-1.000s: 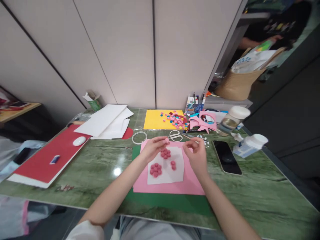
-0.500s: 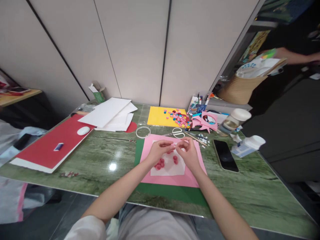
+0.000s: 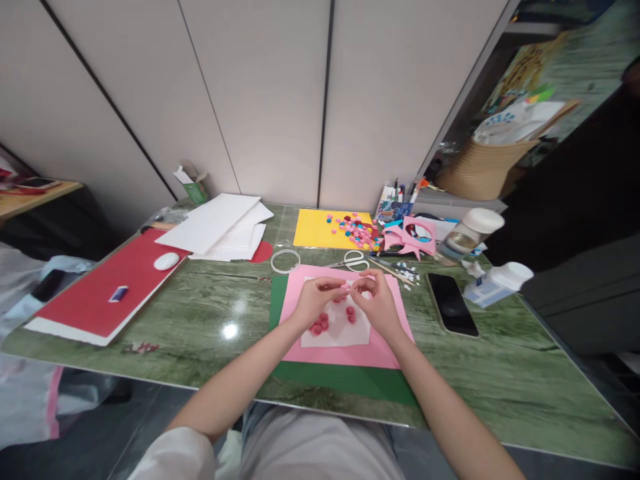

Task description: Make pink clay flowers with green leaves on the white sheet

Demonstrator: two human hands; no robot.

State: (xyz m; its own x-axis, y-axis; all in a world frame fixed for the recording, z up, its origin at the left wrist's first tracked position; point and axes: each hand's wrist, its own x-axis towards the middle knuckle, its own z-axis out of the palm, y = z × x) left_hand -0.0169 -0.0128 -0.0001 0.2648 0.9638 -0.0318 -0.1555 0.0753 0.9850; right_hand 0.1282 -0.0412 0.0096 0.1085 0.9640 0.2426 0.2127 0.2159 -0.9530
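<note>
My left hand (image 3: 318,300) is closed in a pinch on a small pink paper piece (image 3: 345,287), above a white paper sheet (image 3: 334,339). Close beside it, my right hand (image 3: 375,301) pinches at the right side of the same piece; its fingertips partly hide it. Dark pink rolled paper flowers (image 3: 319,325) lie in a cluster at the sheet's left, and a pair of similar flowers (image 3: 351,315) sits right of centre. More pink shows just under my fingers. Beneath the white sheet are pink paper (image 3: 345,357) and a green sheet (image 3: 350,380).
Scissors (image 3: 354,261) and a tape roll (image 3: 285,261) lie beyond the paper. Small coloured rolls (image 3: 360,232) cover part of a yellow sheet (image 3: 313,230). A phone (image 3: 453,304) and two bottles (image 3: 500,283) (image 3: 470,235) stand at right; red board (image 3: 100,293) at left.
My hands stay together over the white sheet, with only slight finger movement. The camera view has shifted a little. Another person's arm at the upper right is out of sight.
</note>
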